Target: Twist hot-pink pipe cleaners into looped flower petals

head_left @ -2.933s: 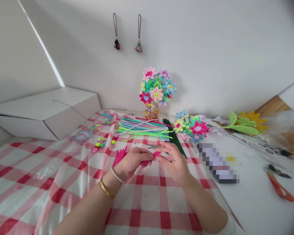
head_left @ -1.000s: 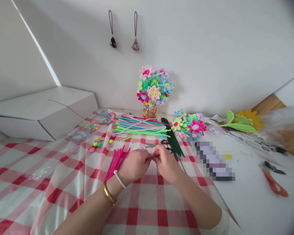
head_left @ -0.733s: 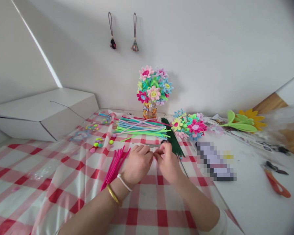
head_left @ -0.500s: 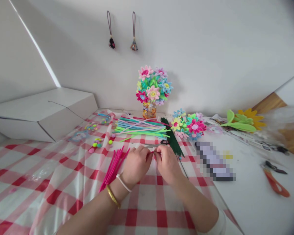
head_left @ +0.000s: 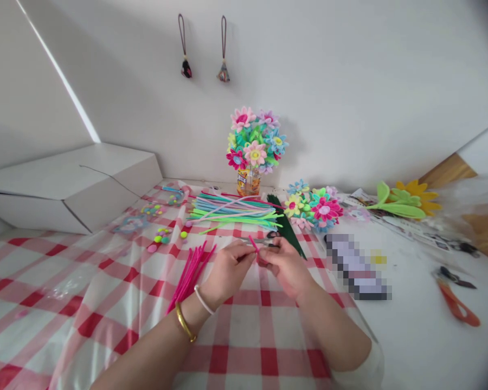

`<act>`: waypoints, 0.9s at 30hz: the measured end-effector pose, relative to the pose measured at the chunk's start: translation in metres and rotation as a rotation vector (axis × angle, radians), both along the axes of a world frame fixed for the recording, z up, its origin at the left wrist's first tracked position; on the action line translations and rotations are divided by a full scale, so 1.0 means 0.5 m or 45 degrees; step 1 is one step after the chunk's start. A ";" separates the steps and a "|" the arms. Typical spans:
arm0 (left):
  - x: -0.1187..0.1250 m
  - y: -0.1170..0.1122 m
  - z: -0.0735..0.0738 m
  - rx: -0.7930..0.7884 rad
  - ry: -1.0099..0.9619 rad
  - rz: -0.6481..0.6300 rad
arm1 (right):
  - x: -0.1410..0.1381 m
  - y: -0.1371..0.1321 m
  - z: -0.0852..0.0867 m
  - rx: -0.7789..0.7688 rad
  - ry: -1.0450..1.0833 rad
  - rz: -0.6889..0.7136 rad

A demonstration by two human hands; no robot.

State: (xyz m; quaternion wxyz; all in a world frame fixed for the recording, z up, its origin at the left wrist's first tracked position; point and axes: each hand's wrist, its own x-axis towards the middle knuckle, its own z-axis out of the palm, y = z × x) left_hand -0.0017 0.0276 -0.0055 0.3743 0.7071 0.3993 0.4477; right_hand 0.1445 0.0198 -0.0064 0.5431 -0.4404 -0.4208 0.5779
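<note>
A short pink pipe cleaner [head_left: 253, 243] sticks up between my hands, its lower part hidden by fingers. My left hand [head_left: 232, 269] pinches it from the left, thumb against fingertips. From the other side, the fingers of my right hand [head_left: 287, 266] close on the same piece. Scissors [head_left: 271, 235] with dark handles lie just beyond the fingertips, partly covered by my right hand. Beside my left wrist rests a bundle of pink pipe cleaners [head_left: 191, 273]. Farther back lies a heap of pastel and green pipe cleaners [head_left: 231, 211], and dark green stems [head_left: 287, 227] are to its right.
Pompoms [head_left: 160, 238] lie left of the heap on the checked tablecloth [head_left: 244, 346]. A vase of fuzzy flowers [head_left: 254, 141] stands against the wall, with another bouquet [head_left: 315, 208] lying nearby. At left is a white box [head_left: 114, 187]; at right, a blurred-out phone [head_left: 355, 265] and orange-handled cutters [head_left: 457, 300].
The pink pipe cleaner now shows as a short end pointing up between my fingertips. My right hand has turned and shifted slightly right, its fingers less tightly bunched.
</note>
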 end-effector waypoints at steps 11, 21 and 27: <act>0.005 0.009 -0.005 -0.340 -0.520 0.140 | -0.016 -0.008 0.003 -0.061 0.321 -0.025; -0.008 0.015 0.004 -0.690 -0.626 -0.076 | -0.010 -0.008 0.000 0.072 0.030 -0.134; 0.001 0.012 -0.011 -0.760 -0.815 -0.123 | -0.006 -0.009 0.006 0.094 -0.039 -0.087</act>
